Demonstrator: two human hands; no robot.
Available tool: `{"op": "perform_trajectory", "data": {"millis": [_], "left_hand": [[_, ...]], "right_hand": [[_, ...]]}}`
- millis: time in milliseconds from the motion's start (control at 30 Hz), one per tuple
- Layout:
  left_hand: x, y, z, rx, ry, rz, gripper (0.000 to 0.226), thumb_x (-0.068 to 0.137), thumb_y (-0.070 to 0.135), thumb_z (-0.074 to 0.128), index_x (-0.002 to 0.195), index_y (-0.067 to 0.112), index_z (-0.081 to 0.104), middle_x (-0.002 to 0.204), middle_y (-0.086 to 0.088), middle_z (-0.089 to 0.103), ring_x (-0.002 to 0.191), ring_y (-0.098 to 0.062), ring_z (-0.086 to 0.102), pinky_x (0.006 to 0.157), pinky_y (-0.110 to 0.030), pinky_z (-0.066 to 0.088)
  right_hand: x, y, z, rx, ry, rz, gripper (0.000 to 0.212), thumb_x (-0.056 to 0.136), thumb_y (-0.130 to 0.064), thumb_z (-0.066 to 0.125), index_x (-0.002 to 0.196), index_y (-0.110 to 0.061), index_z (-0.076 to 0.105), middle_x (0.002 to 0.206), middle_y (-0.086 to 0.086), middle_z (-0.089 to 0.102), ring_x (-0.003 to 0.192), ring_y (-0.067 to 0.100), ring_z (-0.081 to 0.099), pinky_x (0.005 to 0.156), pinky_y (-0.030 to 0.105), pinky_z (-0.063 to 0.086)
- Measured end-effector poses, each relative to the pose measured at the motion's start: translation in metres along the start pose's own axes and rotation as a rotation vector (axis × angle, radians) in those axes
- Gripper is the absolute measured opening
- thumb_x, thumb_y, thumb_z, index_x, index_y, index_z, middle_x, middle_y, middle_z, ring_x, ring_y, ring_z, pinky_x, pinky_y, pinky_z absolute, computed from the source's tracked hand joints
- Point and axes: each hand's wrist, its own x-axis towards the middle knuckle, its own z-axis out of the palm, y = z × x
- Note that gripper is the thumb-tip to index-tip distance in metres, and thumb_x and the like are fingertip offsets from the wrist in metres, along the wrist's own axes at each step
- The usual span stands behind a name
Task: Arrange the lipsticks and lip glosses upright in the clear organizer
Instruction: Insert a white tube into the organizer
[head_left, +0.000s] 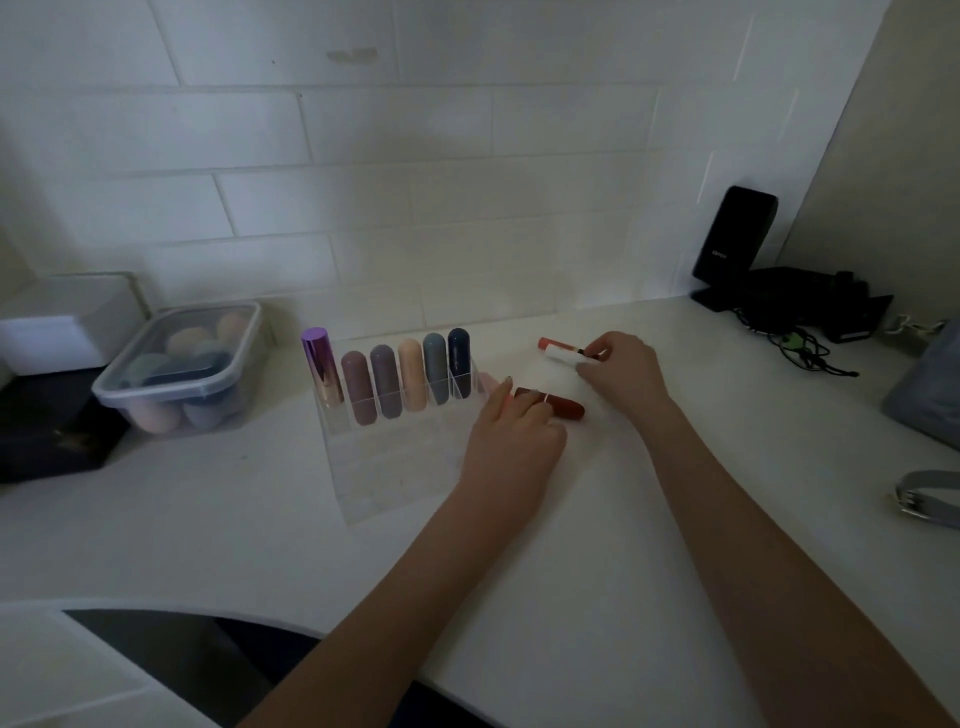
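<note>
The clear organizer (395, 467) stands on the white counter, left of my hands. Its back row holds several upright tubes: a shiny purple lipstick (323, 366) at the left, then mauve, purple, peach, grey-blue and dark navy ones (459, 364). My left hand (511, 431) rests with its fingers on a dark red lipstick (566, 406) that lies flat on the counter beside the organizer. A pale pink tube (487, 383) peeks out behind that hand. My right hand (621, 371) grips a white tube (561, 356) and a coral lip gloss (556, 343), both lying sideways.
A lidded plastic box of makeup sponges (182, 369) sits left of the organizer, beside a dark box (47, 421) and a white container (72, 317). At the back right stand a black device (732, 244) and tangled cables (800, 343). A grey strap (930, 496) lies at the right edge.
</note>
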Motion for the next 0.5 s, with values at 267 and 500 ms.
{"op": "perform_trajectory", "data": {"millis": [267, 500], "left_hand": [[-0.009, -0.003, 0.001, -0.193, 0.16, -0.015, 0.024, 0.069, 0.0, 0.055, 0.078, 0.011, 0.074, 0.088, -0.005, 0.073, 0.09, -0.022, 0.067, 0.101, -0.035, 0.039], [-0.014, -0.005, -0.024, -0.384, 0.279, -0.292, 0.042, 0.081, 0.002, 0.046, 0.121, 0.0, 0.057, 0.127, -0.019, 0.057, 0.115, -0.03, 0.056, 0.093, -0.032, 0.045]], "right_hand": [[-0.005, -0.007, 0.014, -0.094, 0.026, -0.081, 0.025, 0.08, -0.014, 0.064, 0.104, -0.01, 0.069, 0.109, 0.012, 0.065, 0.1, 0.027, 0.061, 0.084, 0.035, 0.05], [-0.034, -0.021, -0.014, 0.335, -0.008, -0.306, 0.015, 0.078, -0.013, 0.071, 0.091, -0.021, 0.069, 0.091, -0.002, 0.068, 0.082, 0.016, 0.063, 0.073, 0.02, 0.049]]}}
